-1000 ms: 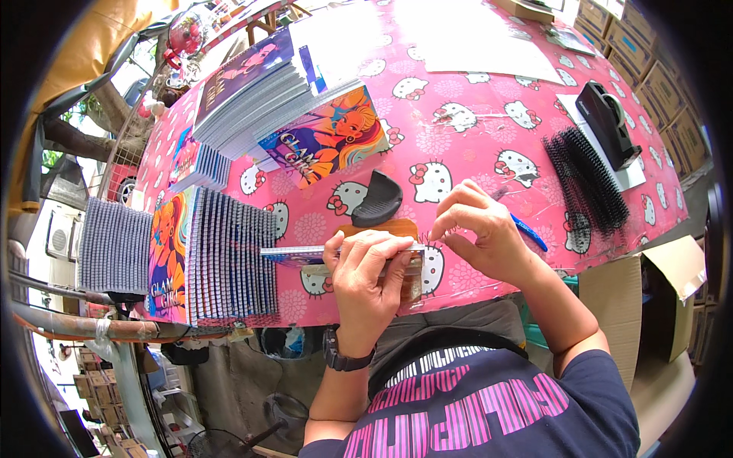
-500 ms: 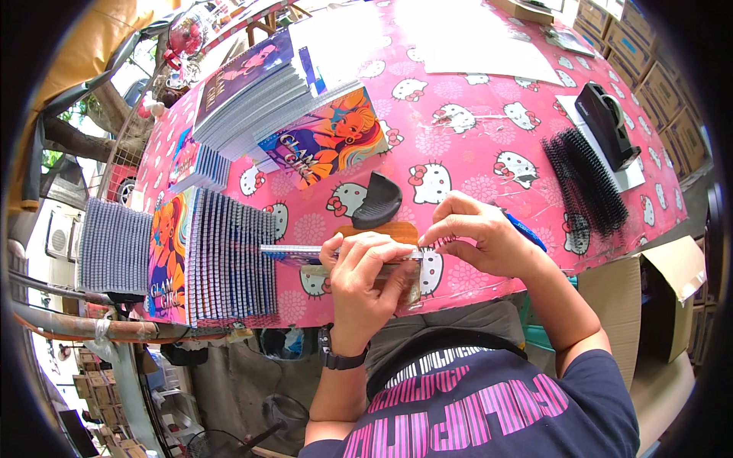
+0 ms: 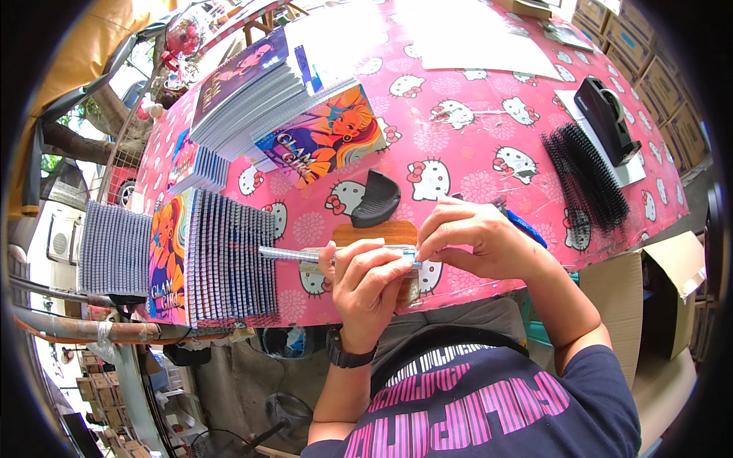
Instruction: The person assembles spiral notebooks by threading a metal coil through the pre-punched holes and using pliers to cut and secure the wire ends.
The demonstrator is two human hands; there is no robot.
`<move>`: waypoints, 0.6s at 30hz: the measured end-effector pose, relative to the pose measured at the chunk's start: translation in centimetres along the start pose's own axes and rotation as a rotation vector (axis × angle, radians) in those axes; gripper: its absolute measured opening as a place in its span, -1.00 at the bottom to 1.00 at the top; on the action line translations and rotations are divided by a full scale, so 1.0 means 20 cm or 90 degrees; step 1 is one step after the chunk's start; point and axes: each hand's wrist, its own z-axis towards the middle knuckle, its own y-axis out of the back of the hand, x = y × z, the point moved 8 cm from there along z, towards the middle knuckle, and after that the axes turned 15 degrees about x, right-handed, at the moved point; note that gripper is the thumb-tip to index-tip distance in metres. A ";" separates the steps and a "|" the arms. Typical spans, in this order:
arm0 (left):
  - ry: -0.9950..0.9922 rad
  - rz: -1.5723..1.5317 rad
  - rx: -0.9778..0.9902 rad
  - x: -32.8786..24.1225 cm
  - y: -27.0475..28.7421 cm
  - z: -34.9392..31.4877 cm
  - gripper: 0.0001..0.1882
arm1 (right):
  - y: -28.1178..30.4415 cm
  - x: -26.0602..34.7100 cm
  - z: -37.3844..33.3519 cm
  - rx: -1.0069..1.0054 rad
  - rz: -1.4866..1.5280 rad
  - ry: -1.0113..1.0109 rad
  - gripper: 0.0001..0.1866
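A thin notebook (image 3: 289, 254) is held on edge just above the table's near side. My left hand (image 3: 368, 286) is closed around it, fingers over the far side and thumb on the near side. At its right end my right hand (image 3: 477, 238) pinches with thumb and forefinger, touching a small bluish bit at the corner; the fingertips partly hide it. Beneath the hands lies a brown wooden board (image 3: 401, 233). A black, ribbed, half-round piece (image 3: 376, 200) rests at the board's far edge. Beside my right hand is a blue tool or pen (image 3: 525, 228), its kind unclear.
Stacks of spiral-bound notebooks (image 3: 233, 256) stand at the left, with more piled notebooks (image 3: 252, 107) behind. Black binding coils (image 3: 586, 179) and a black desktop punch (image 3: 607, 122) lie at the right. An open cardboard box (image 3: 611, 313) stands beside the table's right edge.
My right fingertips have drawn in against the notebook's right end, and the coil-like strip seen between them earlier no longer shows. The notebook has tilted slightly in my left hand.
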 end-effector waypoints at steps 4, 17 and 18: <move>0.022 -0.021 0.003 0.01 0.00 0.00 -0.83 | -0.01 0.01 -0.01 0.008 -0.025 -0.010 -0.85; 0.056 -0.004 0.155 -0.02 -0.04 0.10 -0.85 | -0.03 0.01 -0.05 -0.021 -0.014 -0.195 -0.51; 0.056 -0.006 0.168 -0.02 -0.05 0.11 -0.85 | -0.04 -0.01 -0.05 0.005 0.023 -0.197 -0.52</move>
